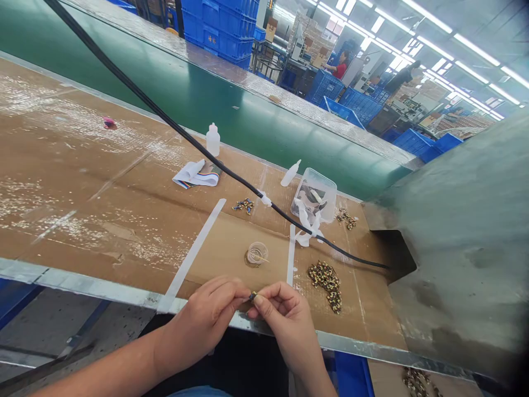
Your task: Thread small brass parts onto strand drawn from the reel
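Between my fingertips, just over the table's front edge, sits a small dark piece with a yellowish end (252, 296). My left hand (217, 303) pinches it from one side and my right hand (281, 309) from the other. Its exact kind is too small to make out. Beyond my hands stands a small clear cup (257, 253) with a thin stick in it. To the right lies a big pile of small black and gold pieces (326, 281). A smaller group of blue and gold pieces (243, 205) lies farther back.
A black cable (165, 116) crosses above the cardboard-covered table (136, 220). Toward the back are a white squeeze bottle (212, 140), a nozzle bottle (291, 173), a clear plastic box (326, 184) and a folded white strap (196, 175). A green conveyor belt (173, 77) runs behind; a metal panel (467, 248) rises right.
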{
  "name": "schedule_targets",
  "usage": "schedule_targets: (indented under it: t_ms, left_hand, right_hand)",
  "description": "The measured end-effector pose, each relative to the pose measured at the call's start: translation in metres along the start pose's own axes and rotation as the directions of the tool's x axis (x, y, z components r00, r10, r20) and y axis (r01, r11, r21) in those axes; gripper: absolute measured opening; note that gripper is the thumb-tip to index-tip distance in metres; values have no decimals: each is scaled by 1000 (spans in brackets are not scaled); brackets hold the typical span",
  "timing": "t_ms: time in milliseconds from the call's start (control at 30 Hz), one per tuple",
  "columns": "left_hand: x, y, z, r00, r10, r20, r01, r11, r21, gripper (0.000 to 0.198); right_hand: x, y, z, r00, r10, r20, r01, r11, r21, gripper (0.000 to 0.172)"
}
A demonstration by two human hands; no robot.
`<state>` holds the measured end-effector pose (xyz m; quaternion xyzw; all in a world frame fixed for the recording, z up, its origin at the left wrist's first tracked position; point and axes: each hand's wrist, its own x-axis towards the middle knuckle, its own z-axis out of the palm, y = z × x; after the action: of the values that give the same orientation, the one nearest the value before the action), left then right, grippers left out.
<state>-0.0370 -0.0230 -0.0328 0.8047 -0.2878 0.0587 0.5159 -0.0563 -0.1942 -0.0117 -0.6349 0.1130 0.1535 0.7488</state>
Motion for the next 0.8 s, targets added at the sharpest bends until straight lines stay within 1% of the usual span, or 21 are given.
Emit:
schedule_targets:
  t_ms: [100,167,333,467,533,633,800]
  left_hand:
    - [3,2,-1,997,-78,-25,78,997,-18,14]
    - [5,3,-1,994,-108,-31,107,994,-16,13]
    - [9,3,0,992,-100,-70,101,995,4,19]
    - [11,3,1,991,-128,-28,127,991,-26,17]
    - [10,2,2,989,-143,-27,143,990,-19,16]
    - [10,0,2,991,-135,-23,134,991,-22,18]
    - [14,2,-2,988,-153,28,155,986,-62,17]
  right_hand:
    - [1,2,0,999,-36,-20,36,999,22,27]
    - [1,3,1,997,-72,-38,72,997,19,25]
    - [1,6,4,991,-112,-71,113,994,6,22]
    - [2,8,5,988,-116,-100,117,993,-3,22]
    - [1,8,5,987,-117,-109,117,993,-2,23]
    - [1,9,6,987,-118,-112,118,993,-7,23]
    - [1,9,6,989,-109,-96,110,994,10,21]
